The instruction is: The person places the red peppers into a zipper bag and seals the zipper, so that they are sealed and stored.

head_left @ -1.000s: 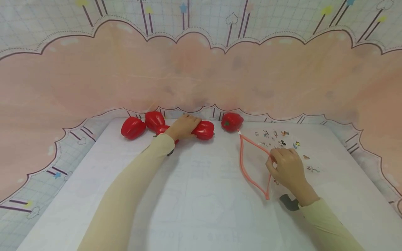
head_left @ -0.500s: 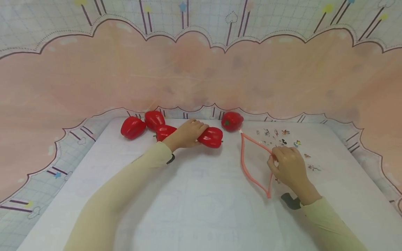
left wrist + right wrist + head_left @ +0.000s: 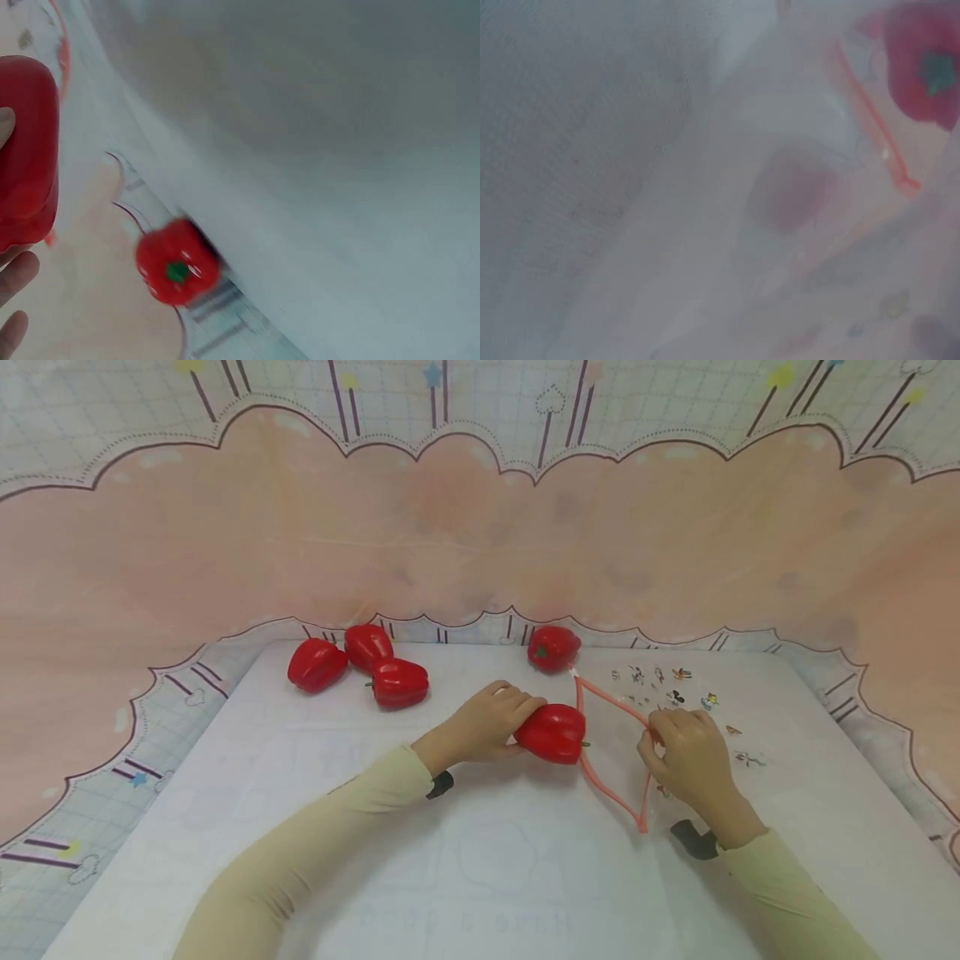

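My left hand (image 3: 491, 722) grips a red bell pepper (image 3: 553, 735) from its left side, the stem end facing right. In the head view that pepper overlaps the left part of the orange rim (image 3: 604, 785) of a clear plastic zip bag; whether they touch I cannot tell. My right hand (image 3: 690, 760) pinches the rim's right side, and the mouth stands spread apart. In the left wrist view the held pepper (image 3: 30, 150) is at the left edge, with fingertips around it. The right wrist view is hazy; a red pepper (image 3: 926, 67) shows near the orange rim (image 3: 877, 127).
Three red peppers lie at the back left: one far left (image 3: 318, 665), one behind (image 3: 368, 647), one in front (image 3: 400, 682). Another pepper (image 3: 553, 649) sits behind the bag by the back curtain (image 3: 480, 552). Small cartoon prints (image 3: 676, 697) surround my right hand on the white table (image 3: 450, 877).
My left hand has carried one pepper from the back group rightward and nearer, up to the bag's rim. My right hand has stayed almost still on the rim.
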`<state>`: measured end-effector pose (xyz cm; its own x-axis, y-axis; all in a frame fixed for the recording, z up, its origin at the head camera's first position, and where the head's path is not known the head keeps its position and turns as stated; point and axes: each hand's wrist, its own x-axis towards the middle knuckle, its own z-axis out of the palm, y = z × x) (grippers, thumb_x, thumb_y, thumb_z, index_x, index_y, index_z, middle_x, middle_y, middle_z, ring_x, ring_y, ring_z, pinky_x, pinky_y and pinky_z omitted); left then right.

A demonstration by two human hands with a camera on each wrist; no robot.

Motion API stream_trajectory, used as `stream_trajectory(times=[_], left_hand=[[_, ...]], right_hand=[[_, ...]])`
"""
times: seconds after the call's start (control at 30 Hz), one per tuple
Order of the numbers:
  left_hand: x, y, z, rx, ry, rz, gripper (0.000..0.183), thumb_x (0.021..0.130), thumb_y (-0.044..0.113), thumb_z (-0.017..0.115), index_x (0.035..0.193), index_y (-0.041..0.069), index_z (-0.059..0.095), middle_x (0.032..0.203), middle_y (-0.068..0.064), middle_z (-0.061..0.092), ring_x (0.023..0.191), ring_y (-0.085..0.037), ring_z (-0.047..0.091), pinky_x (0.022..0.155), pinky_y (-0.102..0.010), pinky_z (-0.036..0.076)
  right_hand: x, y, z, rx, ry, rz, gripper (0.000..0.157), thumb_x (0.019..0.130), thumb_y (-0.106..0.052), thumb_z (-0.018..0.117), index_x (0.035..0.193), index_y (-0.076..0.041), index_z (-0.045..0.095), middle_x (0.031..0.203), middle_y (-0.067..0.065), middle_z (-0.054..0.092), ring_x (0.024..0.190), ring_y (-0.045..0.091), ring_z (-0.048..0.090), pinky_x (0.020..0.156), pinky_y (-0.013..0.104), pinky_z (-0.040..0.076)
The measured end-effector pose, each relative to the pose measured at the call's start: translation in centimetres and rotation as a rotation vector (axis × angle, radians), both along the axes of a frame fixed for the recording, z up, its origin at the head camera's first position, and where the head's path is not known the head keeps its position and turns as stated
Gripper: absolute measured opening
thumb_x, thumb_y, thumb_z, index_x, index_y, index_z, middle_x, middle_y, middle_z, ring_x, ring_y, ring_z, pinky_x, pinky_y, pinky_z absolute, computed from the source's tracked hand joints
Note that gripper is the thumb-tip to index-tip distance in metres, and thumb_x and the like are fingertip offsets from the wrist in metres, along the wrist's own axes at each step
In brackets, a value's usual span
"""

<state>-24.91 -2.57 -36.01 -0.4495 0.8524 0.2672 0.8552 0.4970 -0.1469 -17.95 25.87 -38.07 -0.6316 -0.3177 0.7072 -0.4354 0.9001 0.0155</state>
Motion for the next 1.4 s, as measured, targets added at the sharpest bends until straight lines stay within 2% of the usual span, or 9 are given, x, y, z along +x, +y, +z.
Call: stream_trajectory(times=[0.2, 0.5, 0.9, 1.1, 1.23, 1.4], left_hand=[[1.2, 2.2, -0.3, -0.031, 0.003, -0.023, 0.064, 0.077, 0.037, 0.075, 0.129, 0.011, 0.049, 0.12, -0.001, 0.064, 0.11, -0.015, 0.058, 0.102, -0.032, 0.044], [1.6, 4.4, -0.7, -0.082, -0.016, -0.008, 0.062, 0.08, 0.037, 0.071, 0.132, 0.011, 0.048, 0.125, -0.001, 0.061, 0.114, -0.015, 0.056, 0.106, -0.032, 0.039], [0.6, 6.5, -1.3, -0.139, -0.031, 0.021, 0.066, 0.08, 0.04, 0.071, 0.135, 0.013, 0.045, 0.128, 0.0, 0.059, 0.118, -0.015, 0.052, 0.108, -0.033, 0.037], [-0.1, 7.0, -1.5, -0.184, -0.051, 0.053, 0.069, 0.08, 0.045, 0.07, 0.137, 0.013, 0.044, 0.131, -0.001, 0.056, 0.124, -0.016, 0.049, 0.11, -0.034, 0.034], [-0.4, 7.0, -1.7, -0.195, -0.039, 0.068, 0.069, 0.08, 0.047, 0.069, 0.136, 0.014, 0.046, 0.131, -0.001, 0.056, 0.124, -0.016, 0.049, 0.111, -0.034, 0.034], [-0.3, 7.3, -1.5, -0.185, -0.037, 0.048, 0.068, 0.081, 0.045, 0.069, 0.137, 0.015, 0.046, 0.133, 0.0, 0.056, 0.126, -0.016, 0.048, 0.11, -0.034, 0.035]], right_hand=[[0.1, -0.2, 0.1, 0.006, -0.021, -0.011, 0.007, 0.073, -0.006, 0.06, 0.069, -0.002, 0.055, 0.056, 0.007, 0.052, 0.055, 0.021, 0.047, 0.062, 0.039, 0.046], [0.3, -0.3, 0.2, 0.019, -0.04, -0.008, 0.009, 0.072, -0.007, 0.063, 0.07, -0.003, 0.054, 0.056, 0.007, 0.052, 0.054, 0.02, 0.048, 0.064, 0.041, 0.05], [0.3, -0.7, 0.6, 0.039, -0.02, 0.027, 0.012, 0.071, -0.009, 0.065, 0.071, -0.003, 0.054, 0.058, 0.009, 0.055, 0.056, 0.023, 0.051, 0.065, 0.042, 0.051], [0.3, -0.7, 0.6, 0.033, 0.01, 0.057, 0.01, 0.073, -0.01, 0.06, 0.07, -0.003, 0.053, 0.057, 0.009, 0.054, 0.056, 0.023, 0.051, 0.065, 0.043, 0.05], [0.3, -0.7, 0.7, 0.033, 0.002, 0.056, 0.01, 0.072, -0.01, 0.062, 0.07, -0.003, 0.054, 0.058, 0.009, 0.055, 0.057, 0.024, 0.053, 0.067, 0.044, 0.051], [0.5, -0.7, 0.8, 0.03, -0.015, 0.046, 0.011, 0.071, -0.009, 0.064, 0.07, -0.003, 0.054, 0.058, 0.008, 0.055, 0.058, 0.023, 0.052, 0.066, 0.043, 0.05]])
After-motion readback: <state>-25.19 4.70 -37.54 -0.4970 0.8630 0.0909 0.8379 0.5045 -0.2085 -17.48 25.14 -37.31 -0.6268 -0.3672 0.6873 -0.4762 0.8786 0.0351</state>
